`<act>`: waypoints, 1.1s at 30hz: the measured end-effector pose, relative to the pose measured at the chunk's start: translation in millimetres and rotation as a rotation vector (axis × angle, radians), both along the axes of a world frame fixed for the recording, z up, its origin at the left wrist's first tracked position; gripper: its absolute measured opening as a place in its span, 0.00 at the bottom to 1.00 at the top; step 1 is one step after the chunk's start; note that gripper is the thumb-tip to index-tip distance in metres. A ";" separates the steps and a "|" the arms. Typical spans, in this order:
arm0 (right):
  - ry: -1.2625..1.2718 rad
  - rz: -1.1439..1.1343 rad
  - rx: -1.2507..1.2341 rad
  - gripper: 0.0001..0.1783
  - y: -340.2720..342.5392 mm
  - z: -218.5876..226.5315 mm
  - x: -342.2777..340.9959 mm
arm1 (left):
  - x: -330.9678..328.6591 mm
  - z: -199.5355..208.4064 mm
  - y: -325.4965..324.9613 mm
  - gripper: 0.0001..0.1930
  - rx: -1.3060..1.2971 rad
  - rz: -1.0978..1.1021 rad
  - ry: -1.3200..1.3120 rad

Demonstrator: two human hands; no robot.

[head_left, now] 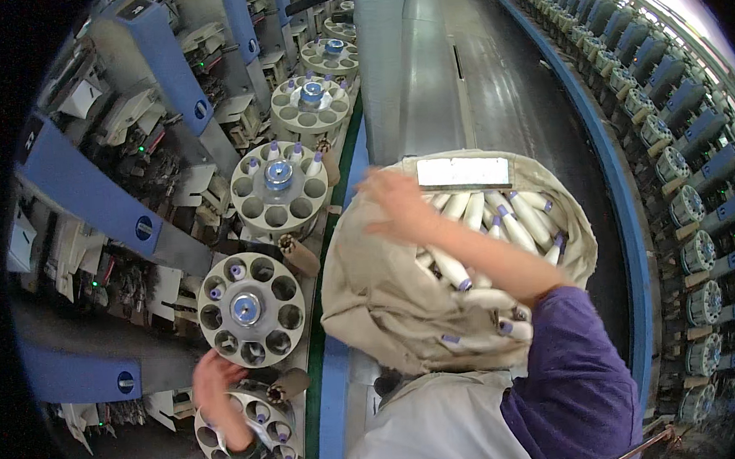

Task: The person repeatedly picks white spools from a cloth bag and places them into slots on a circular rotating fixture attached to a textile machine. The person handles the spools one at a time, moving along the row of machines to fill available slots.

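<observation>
My left hand [217,380] is at the lower rim of a round bobbin magazine [206,328], fingers stretched toward its edge and slightly blurred. Nothing shows in that hand. Two purple-tipped yarn bobbins [237,273] stand in this magazine's upper-left pockets, around a blue centre knob [247,308]. Over the left side of a beige cloth sack [373,313] hovers my right hand [400,204], smeared by motion, with thumb and fingers apart and no bobbin visible in it. Many white yarn bobbins [515,229] lie loose in the sack, under my right forearm.
More round magazines [279,189] line the machine on the left, beneath blue slanted housings [87,183]. Brown tubes [302,257] stand between magazines. A white rectangular card [462,172] sits on the sack's far rim. A metal surface [509,69] runs ahead; another machine row [700,251] is right.
</observation>
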State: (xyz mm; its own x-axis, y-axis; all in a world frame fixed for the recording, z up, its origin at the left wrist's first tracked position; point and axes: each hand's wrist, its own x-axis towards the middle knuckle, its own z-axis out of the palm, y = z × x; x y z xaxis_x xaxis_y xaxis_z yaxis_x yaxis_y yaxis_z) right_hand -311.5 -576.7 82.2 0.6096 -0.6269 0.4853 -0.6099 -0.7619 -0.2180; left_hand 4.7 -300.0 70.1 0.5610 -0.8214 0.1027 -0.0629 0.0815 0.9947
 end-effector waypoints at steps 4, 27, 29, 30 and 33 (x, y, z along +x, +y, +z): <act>0.515 -0.262 0.105 0.50 -73.7 -5.2 -117.1 | -191.7 1.4 -168.5 0.22 0.108 -0.787 0.212; 0.006 -0.304 -0.042 0.13 -363.5 1.9 -286.5 | -378.6 -83.1 -500.1 0.33 0.515 -0.372 -0.366; -0.234 -0.193 -0.126 0.12 -342.0 -14.3 -267.5 | -370.2 -86.1 -510.1 0.32 0.471 -0.399 -0.252; -0.217 -0.068 -0.078 0.13 -327.5 -25.8 -254.7 | -366.8 -86.1 -519.4 0.27 0.569 -0.420 -0.309; 0.225 -0.252 0.360 0.17 -313.1 -35.1 -228.2 | -365.5 -79.4 -540.7 0.24 0.598 -0.662 -0.614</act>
